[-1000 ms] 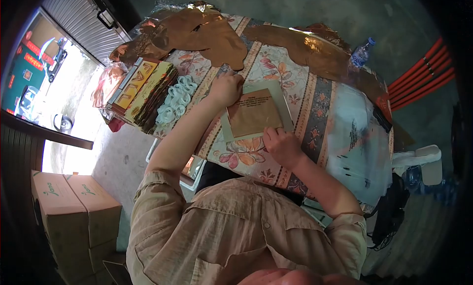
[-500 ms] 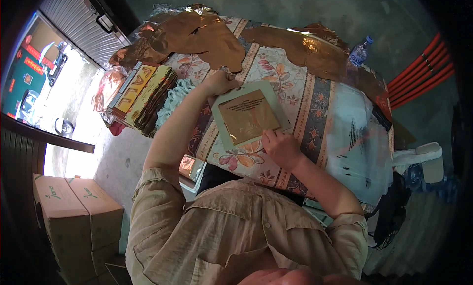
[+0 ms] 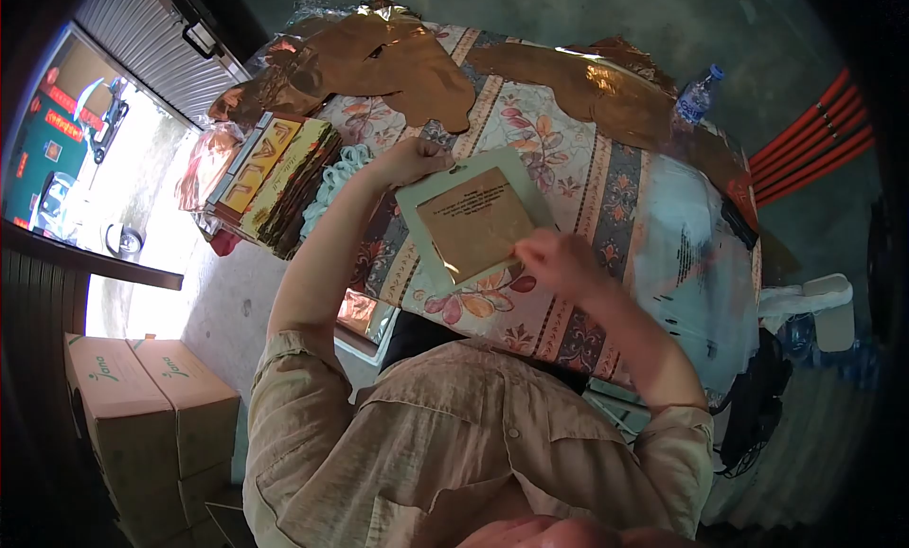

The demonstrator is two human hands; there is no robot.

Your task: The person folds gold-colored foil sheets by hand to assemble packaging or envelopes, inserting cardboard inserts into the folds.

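Note:
A pale green square card [image 3: 431, 248] lies tilted over the flowered tablecloth, with a brown glossy square sheet [image 3: 478, 231] bearing dark print on top of it. My left hand [image 3: 414, 162] is closed at the card's upper left corner, with its fingertips curled at the edge. At the lower right corner of the brown sheet, my right hand [image 3: 559, 259] has its fingers pinched together, slightly blurred; what they hold there is too small to make out.
Stacked printed packets [image 3: 275, 184] and white cords [image 3: 333, 184] lie left of the card. Copper foil pieces [image 3: 407, 70] line the far edge, near a water bottle [image 3: 699, 96]. Clear plastic bags [image 3: 686, 274] cover the right side. Cardboard boxes [image 3: 142, 387] stand lower left.
My right hand has shifted slightly right and up, with its fingers drawn more tightly together. The card has moved slightly left, and my left hand has also shifted a little left.

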